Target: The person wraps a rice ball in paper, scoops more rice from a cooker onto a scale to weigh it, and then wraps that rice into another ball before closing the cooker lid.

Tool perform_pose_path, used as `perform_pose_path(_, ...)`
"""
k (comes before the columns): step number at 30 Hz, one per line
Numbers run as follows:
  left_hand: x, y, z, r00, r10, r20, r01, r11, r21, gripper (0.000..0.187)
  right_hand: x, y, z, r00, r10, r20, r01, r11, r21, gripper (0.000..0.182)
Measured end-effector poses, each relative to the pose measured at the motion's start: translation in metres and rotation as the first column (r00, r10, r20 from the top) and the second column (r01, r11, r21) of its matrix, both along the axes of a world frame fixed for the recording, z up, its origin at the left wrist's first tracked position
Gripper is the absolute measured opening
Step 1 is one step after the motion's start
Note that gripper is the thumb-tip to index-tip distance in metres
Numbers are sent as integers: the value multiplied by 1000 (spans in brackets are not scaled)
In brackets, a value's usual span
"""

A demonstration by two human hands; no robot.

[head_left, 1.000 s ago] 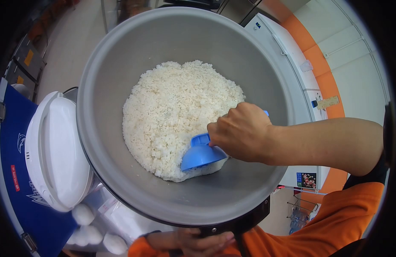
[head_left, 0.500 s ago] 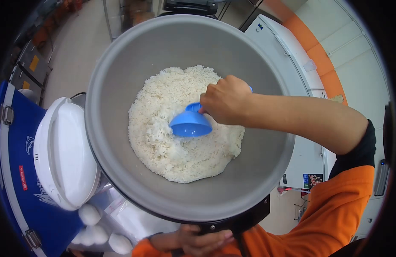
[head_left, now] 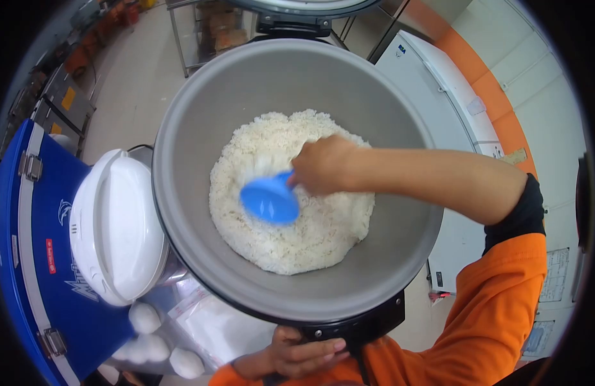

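My right hand (head_left: 326, 165) is closed round the handle of a blue plastic scoop (head_left: 270, 201), blurred by motion. The scoop is tilted over the cooked white rice (head_left: 297, 248), its lower edge close to or in the grains; exact contact is smeared. The rice lies in a heap at the bottom of a large grey cooker pot (head_left: 201, 119). My left hand (head_left: 302, 354) is at the cooker's front below the rim, beside the black bracket (head_left: 374, 321), fingers stretched out to the right and holding nothing visible.
Left of the pot sit a white lidded container (head_left: 120, 225) and a blue cool box (head_left: 27, 257). Several white rounded lumps (head_left: 146, 347) and clear plastic bags (head_left: 214, 321) lie at the lower left. The cooker's lid (head_left: 304, 6) is raised behind; a white chest freezer (head_left: 432, 96) stands right.
My right hand has moved the scoop slightly left and down across the rice, turning its bowl. The whole view has shifted a little. My left hand stays at the cooker's front.
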State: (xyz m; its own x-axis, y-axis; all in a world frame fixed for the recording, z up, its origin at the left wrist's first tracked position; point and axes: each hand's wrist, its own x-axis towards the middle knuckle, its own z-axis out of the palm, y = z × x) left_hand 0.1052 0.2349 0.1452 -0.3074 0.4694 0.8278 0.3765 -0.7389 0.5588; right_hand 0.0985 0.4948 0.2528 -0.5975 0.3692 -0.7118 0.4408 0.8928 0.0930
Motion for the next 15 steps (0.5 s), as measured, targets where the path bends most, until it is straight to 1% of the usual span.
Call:
perform_pose_path(2, -4, 0, 4, 999, -44, -17, 43, 998, -37, 51, 11, 21, -14, 989, -23, -146, 55, 974, 219, 41)
perform_pose_path(3, -5, -1, 4, 999, -39, -16, 39, 999, -26, 51, 9, 22, -7, 989, -17, -144, 51, 972, 230, 41)
perform_pose_path(5, -6, -3, 4, 999, -29, -33, 27, 998, -61, 51, 7, 23, 7, 993, 93, -78, -65, 948, 311, 40)
perform_pose_path(7, -7, -1, 7, 999, -27, -24, 25, 998, -52, 50, 17, 21, 38, 980, 173, -100, -110, 883, 456, 39)
perform_pose_path(9, -7, 0, 6, 999, -34, -19, 33, 998, -53, 48, 34, 13, 75, 986, 165, 5, -146, 860, 489, 37)
perform_pose_path(11, -3, 4, 4, 999, -32, 15, 32, 999, -19, 47, 58, -1, 87, 947, 281, 156, -321, 865, 386, 38)
perform_pose_path(12, -2, 6, 3, 998, -40, 39, 40, 999, 13, 46, 71, -8, 76, 945, 285, 161, -326, 863, 387, 38)
perform_pose_path(14, -2, 5, 1, 999, -27, 32, 26, 1000, 13, 45, 91, -15, 42, 900, 409, 151, -436, 852, 291, 39)
perform_pose_path(15, -1, 3, 0, 1000, -19, 23, 19, 1000, 9, 44, 90, -13, 37, 901, 406, 153, -434, 854, 289, 39)
